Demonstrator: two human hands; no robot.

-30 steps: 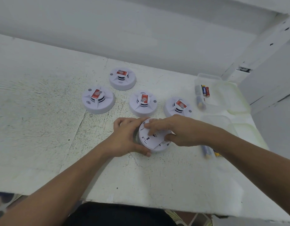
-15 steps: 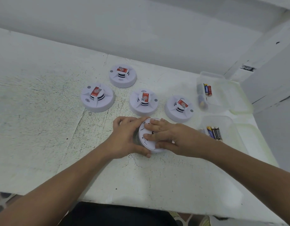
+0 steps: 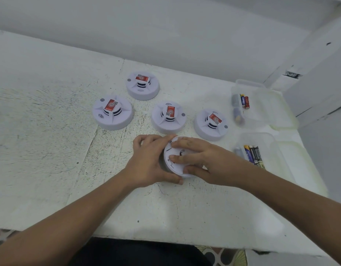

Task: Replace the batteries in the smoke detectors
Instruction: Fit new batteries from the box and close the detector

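Left grip [image 3: 146, 164] curled round smoke detector [image 3: 174, 168] on table [image 3: 50, 150], right grip [image 3: 202, 162] clamped over its top, far container [image 3: 261, 112] at right holding batteries [image 3: 244, 101], near container [image 3: 269, 141] likewise.

left hand [image 3: 148, 166]: bare | right hand [image 3: 210, 164]: bare | worn: black garment [image 3: 139, 252]

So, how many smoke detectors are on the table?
5. Label up: back detector, left detector, middle detector, right detector. The fifth detector lies upside down, held by the left hand and right hand.
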